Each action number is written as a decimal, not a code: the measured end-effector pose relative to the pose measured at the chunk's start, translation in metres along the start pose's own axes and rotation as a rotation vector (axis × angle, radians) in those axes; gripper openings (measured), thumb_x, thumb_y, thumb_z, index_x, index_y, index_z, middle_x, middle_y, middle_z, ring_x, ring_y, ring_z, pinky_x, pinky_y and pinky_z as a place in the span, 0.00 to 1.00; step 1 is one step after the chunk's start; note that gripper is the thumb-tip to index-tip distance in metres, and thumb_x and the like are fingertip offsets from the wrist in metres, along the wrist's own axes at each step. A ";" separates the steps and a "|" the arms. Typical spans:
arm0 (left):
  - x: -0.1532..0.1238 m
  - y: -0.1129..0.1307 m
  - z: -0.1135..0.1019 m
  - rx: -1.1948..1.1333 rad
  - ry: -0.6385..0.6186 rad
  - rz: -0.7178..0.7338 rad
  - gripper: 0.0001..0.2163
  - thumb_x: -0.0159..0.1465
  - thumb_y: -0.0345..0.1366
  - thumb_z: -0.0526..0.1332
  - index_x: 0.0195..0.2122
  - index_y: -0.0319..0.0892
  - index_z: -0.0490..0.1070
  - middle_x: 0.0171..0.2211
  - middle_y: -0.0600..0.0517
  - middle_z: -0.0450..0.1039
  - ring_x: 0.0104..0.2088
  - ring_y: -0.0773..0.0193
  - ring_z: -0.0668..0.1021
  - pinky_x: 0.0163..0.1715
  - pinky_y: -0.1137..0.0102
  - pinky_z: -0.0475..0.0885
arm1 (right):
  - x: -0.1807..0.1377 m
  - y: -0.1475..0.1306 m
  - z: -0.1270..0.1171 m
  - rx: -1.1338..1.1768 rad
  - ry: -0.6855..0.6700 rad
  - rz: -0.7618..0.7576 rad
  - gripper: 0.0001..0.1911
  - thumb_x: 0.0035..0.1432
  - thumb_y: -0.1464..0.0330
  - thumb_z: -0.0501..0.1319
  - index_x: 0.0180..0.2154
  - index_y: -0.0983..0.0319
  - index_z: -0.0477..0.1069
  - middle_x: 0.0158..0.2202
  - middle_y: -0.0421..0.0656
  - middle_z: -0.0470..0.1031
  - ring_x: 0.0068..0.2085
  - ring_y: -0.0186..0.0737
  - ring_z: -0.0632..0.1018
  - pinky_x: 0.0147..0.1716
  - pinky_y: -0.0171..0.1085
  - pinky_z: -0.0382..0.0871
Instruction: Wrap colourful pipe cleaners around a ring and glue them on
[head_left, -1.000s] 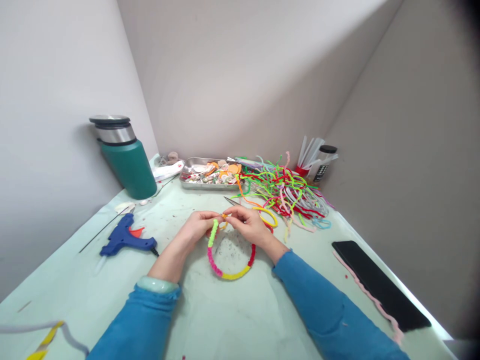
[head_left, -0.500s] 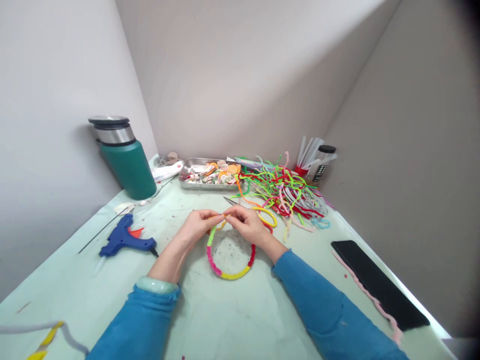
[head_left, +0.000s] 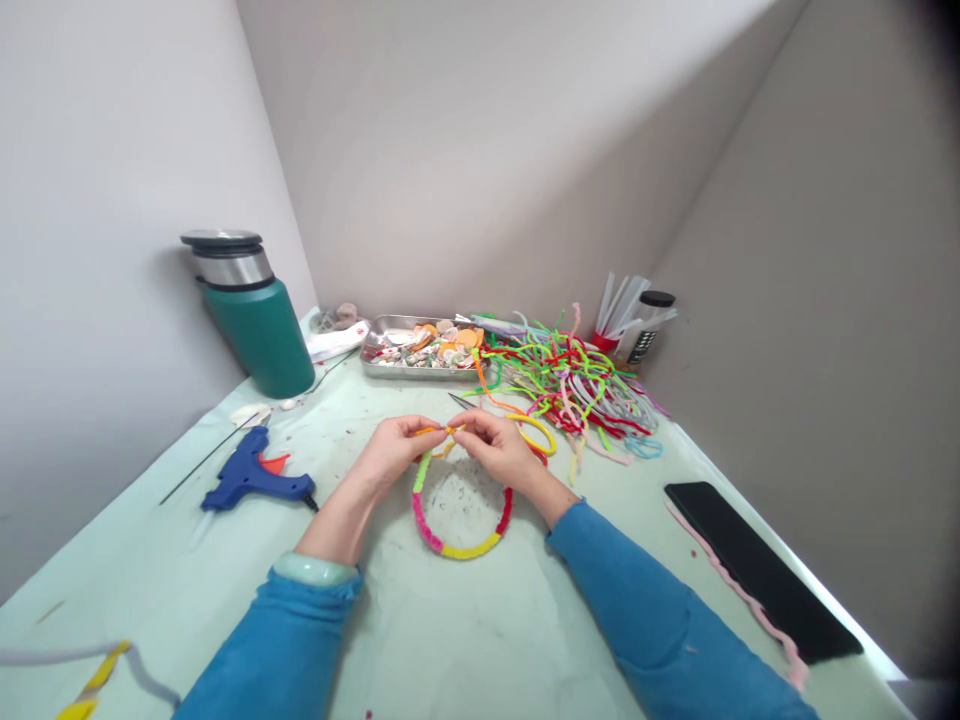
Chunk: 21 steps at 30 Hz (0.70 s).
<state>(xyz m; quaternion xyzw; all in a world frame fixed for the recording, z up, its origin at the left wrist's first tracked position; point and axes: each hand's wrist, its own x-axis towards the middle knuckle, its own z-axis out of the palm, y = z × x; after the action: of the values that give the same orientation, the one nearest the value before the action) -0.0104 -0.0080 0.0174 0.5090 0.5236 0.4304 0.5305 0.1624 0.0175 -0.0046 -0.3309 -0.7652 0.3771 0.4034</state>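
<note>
A: I'm on the head feed. Where's the ring?

B: I've got it! Multicoloured pipe-cleaner ring [head_left: 471, 552], just below centre frame, its upper part hidden by the hands.

A: And the fingers?

B: Left hand [head_left: 397, 448], thumb and fingertips clamped on an orange pipe cleaner [head_left: 451, 431]; right hand [head_left: 496, 448] pinches it too, tips nearly meeting!

A: Nearby, I see scissors [head_left: 553, 440] partly under the right hand.

B: Blue glue gun [head_left: 251, 475] centre left, pipe-cleaner pile [head_left: 577, 385] right of centre.
</note>
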 end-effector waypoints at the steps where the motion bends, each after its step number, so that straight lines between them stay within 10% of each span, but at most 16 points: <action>1: 0.000 0.000 0.000 -0.008 -0.001 0.008 0.16 0.44 0.43 0.67 0.29 0.36 0.73 0.19 0.55 0.67 0.18 0.73 0.64 0.20 0.76 0.55 | 0.000 0.000 0.000 0.005 -0.004 0.002 0.11 0.57 0.63 0.56 0.39 0.62 0.69 0.20 0.35 0.59 0.22 0.29 0.60 0.21 0.30 0.54; 21: 0.001 0.003 0.003 0.074 0.128 0.058 0.14 0.43 0.43 0.66 0.24 0.35 0.73 0.15 0.56 0.66 0.17 0.73 0.62 0.19 0.75 0.54 | 0.001 0.003 0.000 -0.034 0.020 0.009 0.12 0.57 0.64 0.55 0.40 0.63 0.71 0.22 0.37 0.64 0.23 0.30 0.63 0.22 0.30 0.55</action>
<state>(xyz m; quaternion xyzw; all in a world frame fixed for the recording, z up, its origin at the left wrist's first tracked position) -0.0067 -0.0073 0.0204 0.5147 0.5568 0.4578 0.4642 0.1629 0.0196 -0.0062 -0.3450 -0.7660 0.3622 0.4039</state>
